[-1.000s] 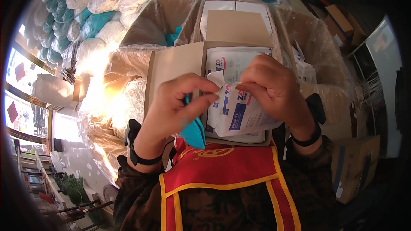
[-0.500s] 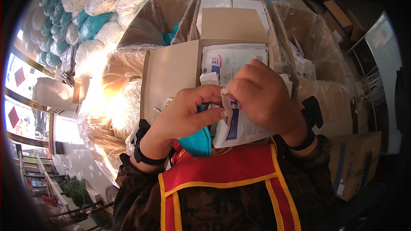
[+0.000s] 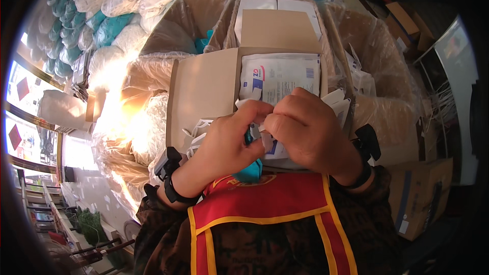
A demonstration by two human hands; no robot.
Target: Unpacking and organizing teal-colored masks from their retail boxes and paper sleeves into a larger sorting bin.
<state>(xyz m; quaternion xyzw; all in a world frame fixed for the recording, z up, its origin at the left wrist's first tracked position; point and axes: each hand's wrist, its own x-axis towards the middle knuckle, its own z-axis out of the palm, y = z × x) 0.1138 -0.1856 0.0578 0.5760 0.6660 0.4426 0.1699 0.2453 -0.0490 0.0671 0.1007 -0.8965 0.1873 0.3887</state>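
Observation:
Over an open cardboard box, my left hand point(image 3: 226, 135) is closed, thumb and fingers pinching the torn edge of a white plastic packet point(image 3: 266, 141). A teal folded piece point(image 3: 249, 172), perhaps a face mask, shows beneath this hand. White straps point(image 3: 197, 133) lie beside its wrist. Meeting it knuckle to knuckle, my right hand point(image 3: 310, 130) curls its fingers in on the same packet edge. The two hands hide most of the packet. Just beyond them, a printed white packet point(image 3: 285, 74) lies flat in the box.
Cardboard flaps point(image 3: 204, 89) stand out around the box. Plastic-lined cartons surround it, one with teal pieces point(image 3: 202, 43), another with white packets point(image 3: 361, 79). White and teal bags point(image 3: 114, 30) are piled at the far left. A closed carton point(image 3: 420, 196) sits at lower right.
My hands have turned and closed in around the packet, so less of its printed side shows. The teal piece is more covered, and more white straps show by my left wrist.

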